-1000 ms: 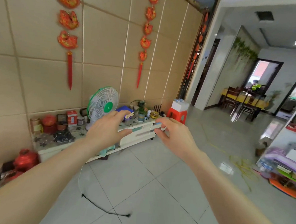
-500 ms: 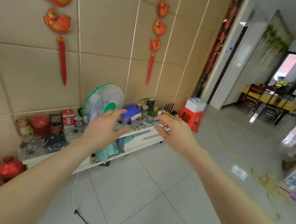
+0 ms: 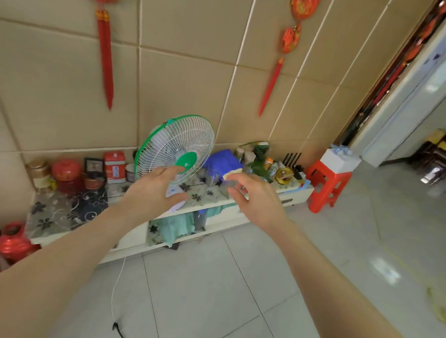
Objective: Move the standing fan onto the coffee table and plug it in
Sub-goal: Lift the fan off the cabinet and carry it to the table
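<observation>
The fan (image 3: 176,150) is standing on the low cabinet (image 3: 88,213) in the middle of the frame. The left hand (image 3: 152,190) and right hand (image 3: 254,197) are reaching out open, holding nothing. It looks light, but the wire cage is bendy, so the base is probably safest to grab.

Both forearms were bare, with no sleeves in view. The left hand (image 3: 154,190) and right hand (image 3: 256,197) wore no gloves, rings or watch.
</observation>
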